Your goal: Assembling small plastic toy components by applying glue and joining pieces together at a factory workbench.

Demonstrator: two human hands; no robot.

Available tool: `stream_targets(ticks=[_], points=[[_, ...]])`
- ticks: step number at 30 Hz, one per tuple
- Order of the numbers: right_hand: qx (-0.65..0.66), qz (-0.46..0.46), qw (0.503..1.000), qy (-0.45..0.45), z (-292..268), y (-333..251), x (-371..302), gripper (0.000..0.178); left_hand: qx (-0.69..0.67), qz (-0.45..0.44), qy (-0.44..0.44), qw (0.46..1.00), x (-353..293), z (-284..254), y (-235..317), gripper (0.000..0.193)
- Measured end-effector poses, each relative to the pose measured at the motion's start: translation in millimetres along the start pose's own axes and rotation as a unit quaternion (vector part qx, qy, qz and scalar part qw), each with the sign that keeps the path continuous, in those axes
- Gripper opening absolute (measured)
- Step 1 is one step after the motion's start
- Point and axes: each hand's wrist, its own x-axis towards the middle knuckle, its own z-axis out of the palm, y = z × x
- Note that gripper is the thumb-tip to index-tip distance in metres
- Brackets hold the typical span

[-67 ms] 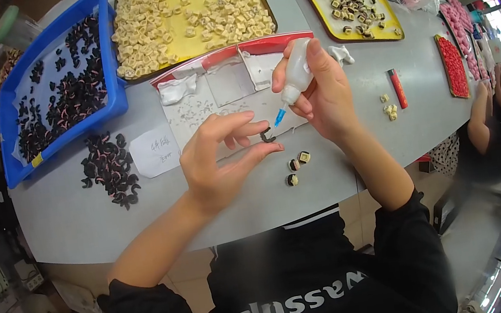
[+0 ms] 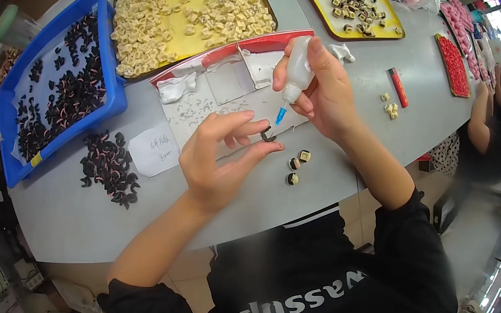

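Observation:
Between thumb and fingertips, my left hand pinches a small black curved piece. My right hand grips a translucent squeeze bottle tipped downward. Its blue needle tip points at the curved piece, close beside it; whether they touch I cannot tell. Below my hands lie several small black-and-cream pieces. A pile of black curved pieces with some pink edges sits to the left, next to a white paper slip. Behind my hands is a white board with a red edge.
A blue bin of black pieces stands far left. Yellow trays hold cream and black-and-cream pieces. To the right are a red tube, a few cream pieces and a red-filled tray. Another person's arm shows at far right.

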Motion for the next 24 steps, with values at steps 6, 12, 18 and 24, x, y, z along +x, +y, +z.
stream_targets(ticks=[6,12,18,24], points=[[-0.012,-0.003,1.0,0.003,-0.6,-0.4,-0.7,0.045,-0.006,0.006,0.002,1.0,-1.3,0.2,-1.3,0.05],[-0.018,-0.007,1.0,0.0,0.1,-1.6,-0.9,0.044,-0.001,0.008,0.0,1.0,-0.7,-0.1,-1.1,0.05],[-0.03,-0.01,0.999,-0.009,0.3,-1.9,-0.8,0.044,-0.005,0.002,0.004,1.0,-1.9,-1.2,-0.8,0.05],[-0.034,-0.008,0.999,-0.016,-0.7,-1.3,-0.7,0.044,0.015,-0.01,-0.066,0.998,-0.9,-7.1,3.5,0.056]])
